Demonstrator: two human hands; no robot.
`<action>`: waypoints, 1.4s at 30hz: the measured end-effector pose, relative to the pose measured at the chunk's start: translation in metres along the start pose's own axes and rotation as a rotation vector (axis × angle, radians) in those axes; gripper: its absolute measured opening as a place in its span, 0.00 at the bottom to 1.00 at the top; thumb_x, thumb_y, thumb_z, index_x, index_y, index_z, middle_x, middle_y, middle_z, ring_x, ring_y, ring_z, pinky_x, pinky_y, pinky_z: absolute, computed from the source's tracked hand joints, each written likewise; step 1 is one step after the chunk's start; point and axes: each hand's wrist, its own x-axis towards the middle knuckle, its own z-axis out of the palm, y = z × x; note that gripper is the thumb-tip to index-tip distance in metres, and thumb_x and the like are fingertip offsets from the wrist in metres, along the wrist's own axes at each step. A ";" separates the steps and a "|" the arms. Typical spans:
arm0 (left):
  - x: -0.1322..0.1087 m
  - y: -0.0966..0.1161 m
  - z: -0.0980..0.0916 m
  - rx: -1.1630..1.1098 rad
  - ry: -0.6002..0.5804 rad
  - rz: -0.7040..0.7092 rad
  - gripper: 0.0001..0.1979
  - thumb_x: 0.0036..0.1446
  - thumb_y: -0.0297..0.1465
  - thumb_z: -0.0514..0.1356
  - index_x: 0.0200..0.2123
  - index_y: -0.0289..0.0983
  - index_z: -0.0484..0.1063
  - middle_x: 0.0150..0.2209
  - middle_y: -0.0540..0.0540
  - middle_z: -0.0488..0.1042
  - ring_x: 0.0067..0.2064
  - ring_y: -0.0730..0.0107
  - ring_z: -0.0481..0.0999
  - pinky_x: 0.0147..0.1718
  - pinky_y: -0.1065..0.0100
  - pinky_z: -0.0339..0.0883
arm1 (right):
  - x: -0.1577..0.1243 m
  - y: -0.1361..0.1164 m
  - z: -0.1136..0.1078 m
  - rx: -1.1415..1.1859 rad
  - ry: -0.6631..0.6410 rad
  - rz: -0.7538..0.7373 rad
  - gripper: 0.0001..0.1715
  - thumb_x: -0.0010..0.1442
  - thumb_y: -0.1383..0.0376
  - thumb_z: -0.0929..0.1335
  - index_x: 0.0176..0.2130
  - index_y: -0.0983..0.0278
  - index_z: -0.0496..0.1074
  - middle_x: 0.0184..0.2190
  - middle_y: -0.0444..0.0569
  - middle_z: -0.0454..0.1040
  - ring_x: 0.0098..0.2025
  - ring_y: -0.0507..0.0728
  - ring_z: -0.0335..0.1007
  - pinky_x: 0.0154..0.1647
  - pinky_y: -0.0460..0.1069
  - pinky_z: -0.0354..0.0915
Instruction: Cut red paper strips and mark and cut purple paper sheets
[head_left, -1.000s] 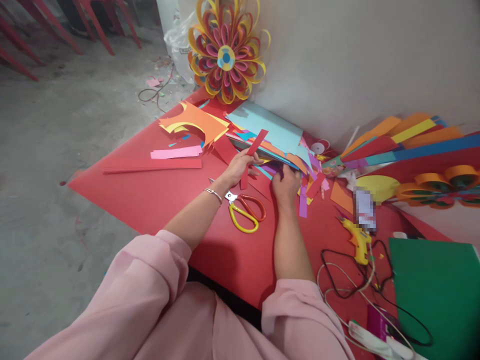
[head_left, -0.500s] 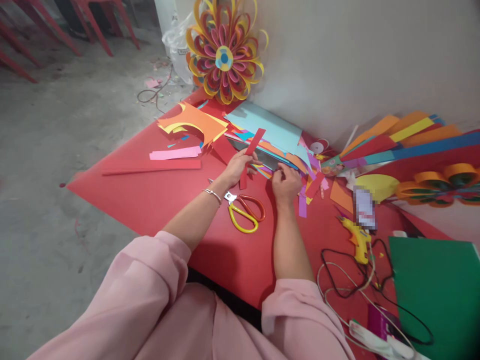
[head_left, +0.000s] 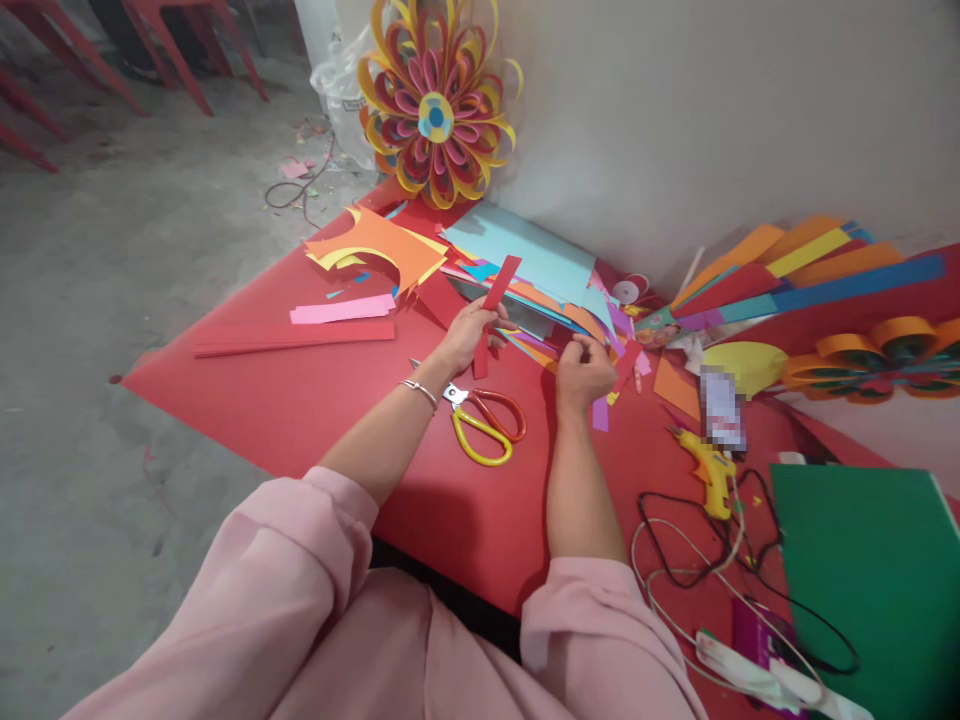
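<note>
Right hand (head_left: 585, 382) has shifted rightward; left fingers (head_left: 493, 318) pinch red paper (head_left: 504, 281) (right's grip: can't tell).

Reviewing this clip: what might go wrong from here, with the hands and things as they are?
The left wrist passes over the scissors' blades, so lowering it might risk a scratch.
The right sleeve sits close beside looped cords; a sideways move might snag them and disturb the glue gun.
The right hand is at the edge of loose, overlapping paper, which might slide.
</note>
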 end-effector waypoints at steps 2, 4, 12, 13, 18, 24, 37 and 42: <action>-0.001 0.001 0.000 -0.005 0.004 -0.011 0.02 0.55 0.28 0.58 0.33 0.38 0.70 0.28 0.47 0.75 0.37 0.61 0.84 0.26 0.72 0.71 | 0.002 -0.004 -0.001 0.141 -0.104 0.128 0.14 0.59 0.61 0.67 0.32 0.62 0.82 0.25 0.48 0.79 0.34 0.60 0.78 0.40 0.52 0.73; -0.001 0.002 0.001 -0.004 0.007 -0.031 0.02 0.56 0.27 0.58 0.33 0.39 0.70 0.28 0.47 0.76 0.36 0.62 0.84 0.26 0.72 0.71 | 0.005 -0.009 -0.001 0.375 -0.221 0.325 0.13 0.60 0.58 0.69 0.28 0.61 0.77 0.22 0.46 0.77 0.26 0.55 0.72 0.28 0.48 0.67; -0.004 0.004 0.002 0.008 -0.003 -0.025 0.02 0.56 0.27 0.58 0.33 0.38 0.70 0.27 0.46 0.76 0.37 0.60 0.84 0.27 0.71 0.70 | 0.022 -0.025 0.002 0.823 -0.305 0.792 0.18 0.52 0.69 0.77 0.28 0.61 0.64 0.22 0.37 0.74 0.18 0.44 0.63 0.13 0.37 0.45; -0.004 0.004 0.002 0.005 -0.003 -0.029 0.02 0.56 0.27 0.57 0.33 0.38 0.70 0.27 0.46 0.75 0.36 0.60 0.84 0.27 0.71 0.70 | 0.023 -0.026 0.003 0.845 -0.302 0.824 0.18 0.51 0.71 0.76 0.29 0.61 0.64 0.21 0.36 0.73 0.18 0.43 0.62 0.12 0.36 0.45; -0.002 0.003 0.001 -0.008 -0.009 -0.027 0.03 0.56 0.26 0.56 0.34 0.38 0.70 0.26 0.47 0.75 0.34 0.61 0.84 0.26 0.70 0.69 | 0.023 -0.027 0.005 0.870 -0.273 0.863 0.13 0.56 0.72 0.74 0.30 0.62 0.66 0.22 0.37 0.75 0.16 0.42 0.57 0.12 0.35 0.47; -0.001 0.002 0.000 -0.023 0.016 -0.037 0.03 0.56 0.26 0.57 0.34 0.38 0.69 0.25 0.49 0.72 0.34 0.61 0.85 0.26 0.71 0.69 | 0.022 -0.028 0.005 0.866 -0.261 0.898 0.12 0.58 0.71 0.74 0.30 0.63 0.67 0.25 0.41 0.80 0.15 0.42 0.56 0.11 0.35 0.47; 0.000 0.003 0.000 -0.051 0.054 -0.065 0.03 0.55 0.26 0.58 0.33 0.38 0.68 0.24 0.49 0.72 0.35 0.60 0.86 0.27 0.71 0.70 | 0.020 -0.034 0.003 0.836 -0.268 0.704 0.15 0.59 0.61 0.76 0.30 0.62 0.69 0.22 0.38 0.77 0.14 0.43 0.54 0.12 0.39 0.45; 0.000 0.003 0.001 -0.051 0.079 -0.057 0.03 0.54 0.25 0.58 0.33 0.38 0.68 0.25 0.51 0.71 0.31 0.64 0.84 0.26 0.72 0.69 | 0.009 -0.051 0.001 0.914 -0.570 0.633 0.19 0.58 0.63 0.74 0.25 0.61 0.62 0.18 0.37 0.71 0.14 0.43 0.51 0.14 0.39 0.45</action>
